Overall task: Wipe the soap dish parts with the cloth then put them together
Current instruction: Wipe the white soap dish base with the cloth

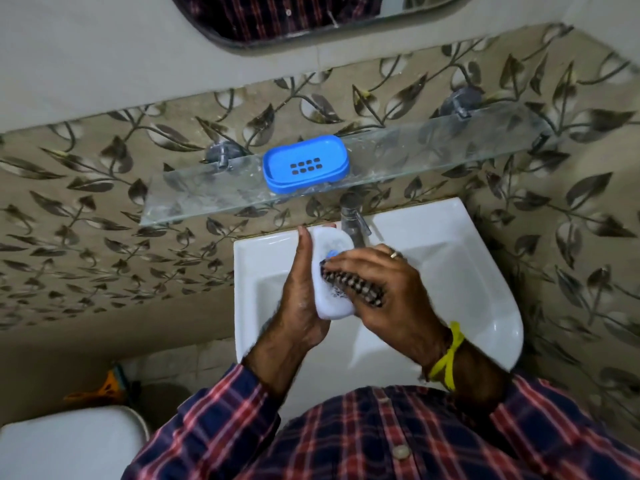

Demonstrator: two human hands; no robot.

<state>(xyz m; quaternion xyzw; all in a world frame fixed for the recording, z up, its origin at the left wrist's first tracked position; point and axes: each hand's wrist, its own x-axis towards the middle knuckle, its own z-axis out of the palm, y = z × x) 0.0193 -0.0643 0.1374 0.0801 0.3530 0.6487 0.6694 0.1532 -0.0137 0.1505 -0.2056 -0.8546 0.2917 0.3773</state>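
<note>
Left hand (300, 292) wrapped around white soap dish part (330, 271) over the sink (478, 271), right hand (388, 289) pressing checked cloth (353, 285) into it, blue soap dish part (305, 163) on glass shelf (433, 150)

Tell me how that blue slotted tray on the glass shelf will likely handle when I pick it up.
The blue slotted tray looks like thin moulded plastic, so probably light and stiff. It rests on smooth glass shelf, so a nudge may slide it. Its low, flat shape makes tipping or rolling unlikely.
</note>
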